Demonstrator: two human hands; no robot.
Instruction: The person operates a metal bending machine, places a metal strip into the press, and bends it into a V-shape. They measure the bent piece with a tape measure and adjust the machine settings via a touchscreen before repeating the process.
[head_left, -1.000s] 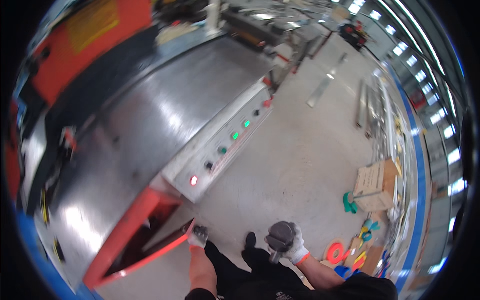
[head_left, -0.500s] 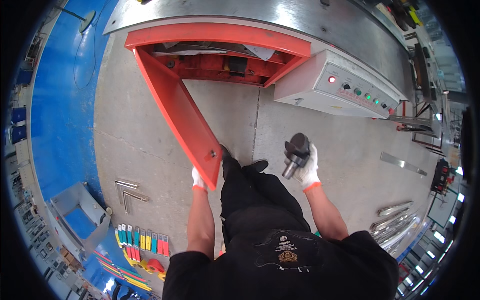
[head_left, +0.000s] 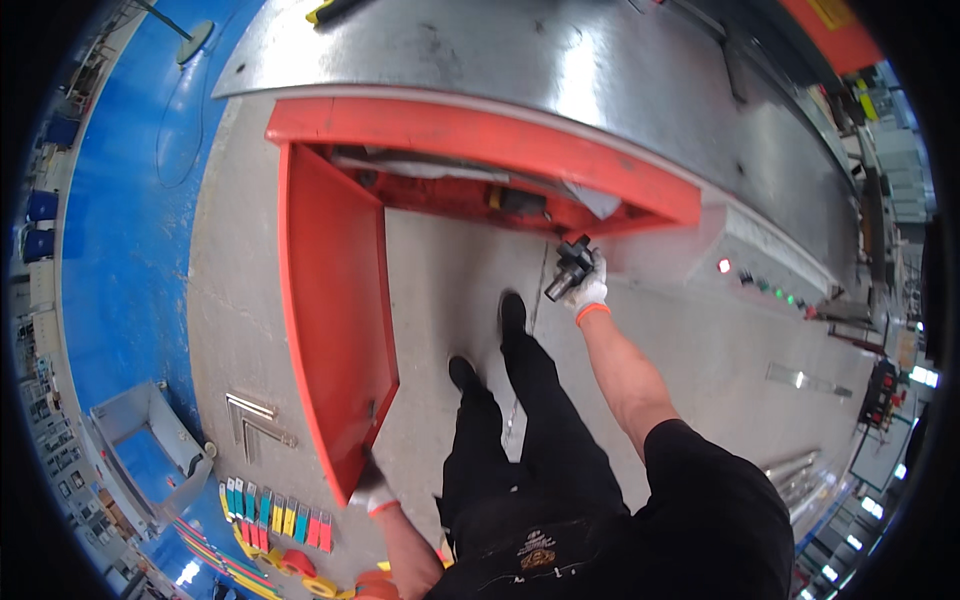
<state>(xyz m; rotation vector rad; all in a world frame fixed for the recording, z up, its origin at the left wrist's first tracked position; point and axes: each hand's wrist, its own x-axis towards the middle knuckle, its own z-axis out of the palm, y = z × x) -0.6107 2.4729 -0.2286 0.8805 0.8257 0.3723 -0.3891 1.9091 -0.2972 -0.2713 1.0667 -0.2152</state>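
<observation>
My right hand [head_left: 590, 284], in a white glove with an orange cuff, grips a dark metal tool part with a round shank [head_left: 572, 264]. It holds the part just in front of the right end of a red cabinet [head_left: 480, 132]. My gloved left hand [head_left: 374, 492] is at the free edge of the red cabinet door [head_left: 335, 320], its fingers wrapped on the edge and partly hidden. The door stands wide open on the left. Inside the cabinet, pale sheets and a dark block with a yellow side [head_left: 520, 200] sit in shadow.
Above the cabinet is a steel worktop [head_left: 460, 50]. A control box with lit buttons [head_left: 765, 285] stands to the right. On the floor at left lie L-shaped metal bars [head_left: 250, 420], several coloured strips [head_left: 275, 515] and a grey bin [head_left: 150, 450].
The door has swung further open to the left with my left hand at its edge. My right hand has carried the metal part forward to the cabinet, and my feet have stepped apart.
</observation>
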